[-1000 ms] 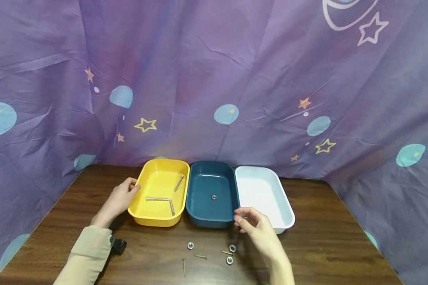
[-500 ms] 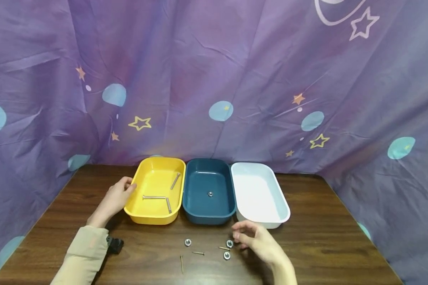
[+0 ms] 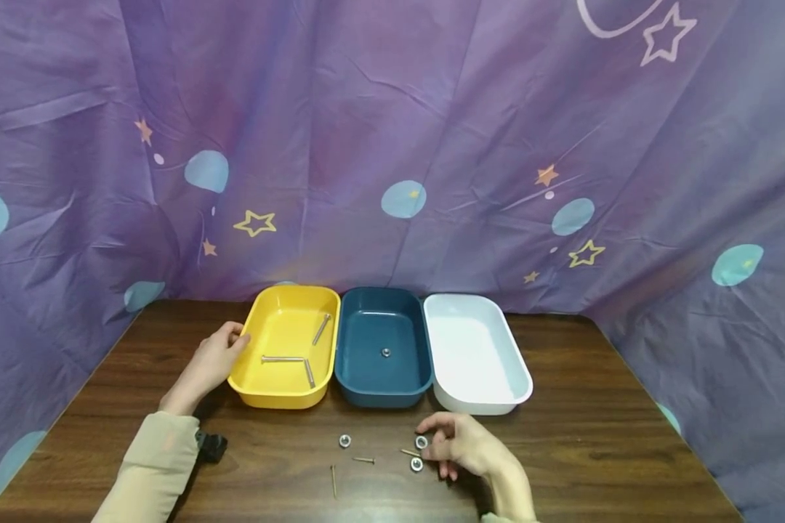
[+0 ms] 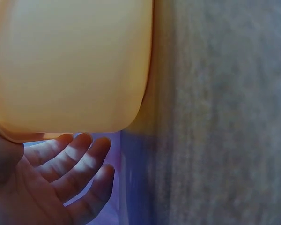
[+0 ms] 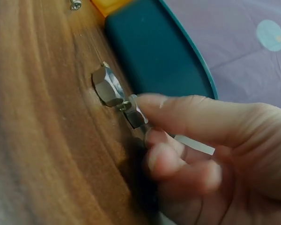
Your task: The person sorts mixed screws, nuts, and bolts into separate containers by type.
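My left hand [image 3: 212,359] grips the left rim of the yellow tray [image 3: 281,399], thumb at the rim and fingers along the outer wall. Three silver bolts [image 3: 283,359] lie inside that tray. Low over the table, my right hand [image 3: 474,447] has its thumb and forefinger around the upper hex nut [image 3: 421,442], a fingertip right at the nut's edge in the right wrist view. That nut rests on the wood. Just in front of it lies a second hex nut [image 5: 107,86], with a brass screw [image 3: 410,452] beside them.
A dark blue tray [image 3: 383,399] with one small nut [image 3: 386,352] stands against the yellow one; a white tray [image 3: 480,407] adjoins it. Another hex nut [image 3: 344,441] and two brass screws [image 3: 363,460] lie on the wooden table [image 3: 595,436]. A purple curtain [image 3: 340,145] hangs behind.
My right hand has moved from the front of the blue and white trays down to the nuts, its fingers closing in around one. My left hand stays on the yellow tray's rim.
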Tool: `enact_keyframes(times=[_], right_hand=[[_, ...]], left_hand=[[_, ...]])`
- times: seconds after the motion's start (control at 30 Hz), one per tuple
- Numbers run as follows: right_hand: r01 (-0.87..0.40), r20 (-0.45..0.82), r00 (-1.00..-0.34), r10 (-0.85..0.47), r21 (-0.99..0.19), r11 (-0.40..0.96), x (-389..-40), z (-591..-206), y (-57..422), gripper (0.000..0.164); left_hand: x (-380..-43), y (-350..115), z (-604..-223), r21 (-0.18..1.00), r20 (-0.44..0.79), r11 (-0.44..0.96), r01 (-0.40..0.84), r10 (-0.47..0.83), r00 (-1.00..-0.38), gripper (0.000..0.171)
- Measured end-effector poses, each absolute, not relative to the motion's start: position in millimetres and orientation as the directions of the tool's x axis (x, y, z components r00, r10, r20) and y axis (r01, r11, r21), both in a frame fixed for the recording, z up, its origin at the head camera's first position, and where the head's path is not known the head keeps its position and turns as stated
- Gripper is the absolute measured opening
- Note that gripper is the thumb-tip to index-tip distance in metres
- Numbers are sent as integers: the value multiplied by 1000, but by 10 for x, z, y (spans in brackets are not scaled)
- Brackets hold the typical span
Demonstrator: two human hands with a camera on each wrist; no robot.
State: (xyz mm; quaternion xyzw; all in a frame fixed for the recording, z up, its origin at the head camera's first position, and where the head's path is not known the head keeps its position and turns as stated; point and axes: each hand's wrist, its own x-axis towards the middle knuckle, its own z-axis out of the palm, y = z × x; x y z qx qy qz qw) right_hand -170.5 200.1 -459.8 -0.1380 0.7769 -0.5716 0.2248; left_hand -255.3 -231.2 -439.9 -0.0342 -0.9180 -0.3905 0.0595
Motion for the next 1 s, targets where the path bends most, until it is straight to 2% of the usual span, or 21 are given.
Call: enact_keyframes(times=[0.13,0.63,1.0], right_hand=[[35,-213,-849,-483,-936,351,-1735,-4565,1993,30],[77,-265,-823,-503,-929,363,-1804,-4568,1946,21],[28,-246,-818,-520,-920,391,-1820,-4571,1942,20]], left_hand=[[-2563,-2312,-4389,716,125,691,100,14,-992,34],[-2532,-2308,-4394,714,129,692,103,14,-992,33],[-2532,-2305,-4400,714,139,692,110,15,-990,33]])
